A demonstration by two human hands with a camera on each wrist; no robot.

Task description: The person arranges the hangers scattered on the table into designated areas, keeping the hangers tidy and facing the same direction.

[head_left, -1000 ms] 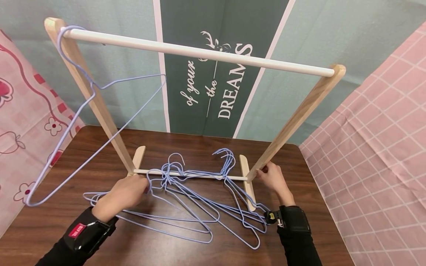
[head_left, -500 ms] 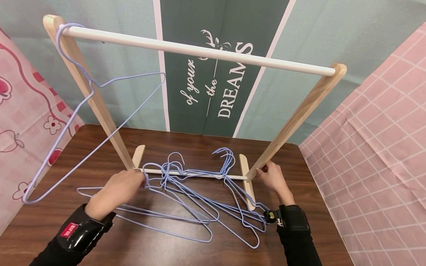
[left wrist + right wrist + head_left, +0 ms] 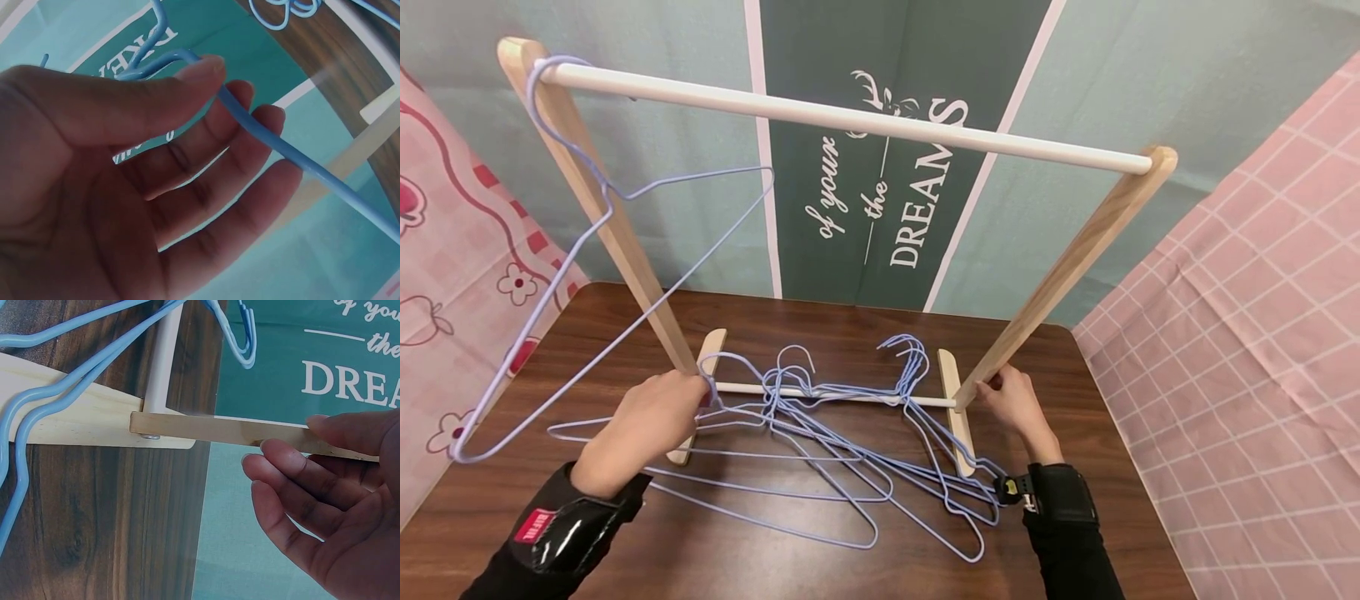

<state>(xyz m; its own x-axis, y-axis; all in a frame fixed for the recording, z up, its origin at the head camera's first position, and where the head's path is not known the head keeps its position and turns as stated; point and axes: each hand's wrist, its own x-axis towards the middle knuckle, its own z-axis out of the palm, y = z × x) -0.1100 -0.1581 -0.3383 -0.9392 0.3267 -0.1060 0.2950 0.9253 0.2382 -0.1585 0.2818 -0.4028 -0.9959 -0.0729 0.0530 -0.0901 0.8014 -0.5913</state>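
Note:
My left hand [image 3: 651, 421] pinches a light-blue wire hanger between thumb and fingers, and in the left wrist view the hanger [image 3: 337, 187] slants across the fingertips. Its hook arches to the right of the hand in the head view, beside the foot of the rack's left post. At the lower right of the rack, my right hand [image 3: 1015, 404] grips the wooden right post [image 3: 1067, 267] just above its base; thumb and fingers lie on either side of the post [image 3: 206, 429] in the right wrist view. Another blue hanger [image 3: 700, 174] hangs at the left end of the white top rod [image 3: 850, 119].
Several tangled blue hangers [image 3: 912, 375] lie across the white lower rod [image 3: 936, 402] and the brown wooden table [image 3: 760, 575]. Some reach close to the right wrist strap [image 3: 1063, 492]. Patterned cloths stand behind and on both sides, pink grid cloth [image 3: 1262, 333] at the right.
My left hand has moved left, drawing its hanger away from the tangle, so the left base foot now shows below the hand. The right hand has stayed on the post.

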